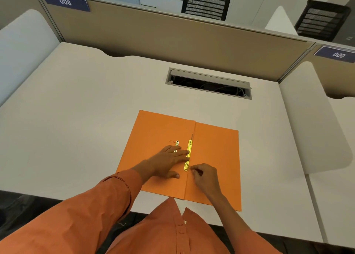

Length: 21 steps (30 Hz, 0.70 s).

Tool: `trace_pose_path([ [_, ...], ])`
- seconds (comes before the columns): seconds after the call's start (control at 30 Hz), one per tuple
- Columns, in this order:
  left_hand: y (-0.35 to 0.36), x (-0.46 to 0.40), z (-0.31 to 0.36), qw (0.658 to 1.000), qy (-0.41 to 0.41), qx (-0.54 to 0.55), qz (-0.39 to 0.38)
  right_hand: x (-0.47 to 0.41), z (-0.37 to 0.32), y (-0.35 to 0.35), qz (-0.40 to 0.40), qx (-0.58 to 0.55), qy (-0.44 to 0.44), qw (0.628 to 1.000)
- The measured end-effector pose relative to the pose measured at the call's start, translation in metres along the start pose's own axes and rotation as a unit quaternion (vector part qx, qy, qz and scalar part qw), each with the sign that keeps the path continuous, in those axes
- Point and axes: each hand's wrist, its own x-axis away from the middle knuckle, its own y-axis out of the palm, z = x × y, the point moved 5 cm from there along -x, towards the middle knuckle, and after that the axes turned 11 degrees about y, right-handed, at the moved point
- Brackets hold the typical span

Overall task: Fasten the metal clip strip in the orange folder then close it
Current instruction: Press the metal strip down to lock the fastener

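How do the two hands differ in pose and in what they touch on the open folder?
The left hand lies flat, fingers spread across the metal clip strip; the right hand is curled, fingertips pinching at the strip's near end. The left rests mostly on the orange folder's left flap, the right on its right flap. Both touch the strip beside the fold.

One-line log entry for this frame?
folder: open flat on desk | left hand: pressing clip strip | right hand: pinching prong at strip's near end | second strip: loose
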Motion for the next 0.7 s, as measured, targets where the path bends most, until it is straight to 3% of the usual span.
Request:
trace_pose_path([
  [0.33, 0.003, -0.003, 0.000, 1.000, -0.013, 0.005, -0.005, 0.028, -0.009, 0.018, 0.050, 0.117, -0.112, 0.986],
  [0.7, 0.003, -0.005, 0.003, 1.000, -0.016, -0.011, -0.006, 0.027, -0.026, 0.029, 0.023, 0.100, -0.030, 0.994],
])
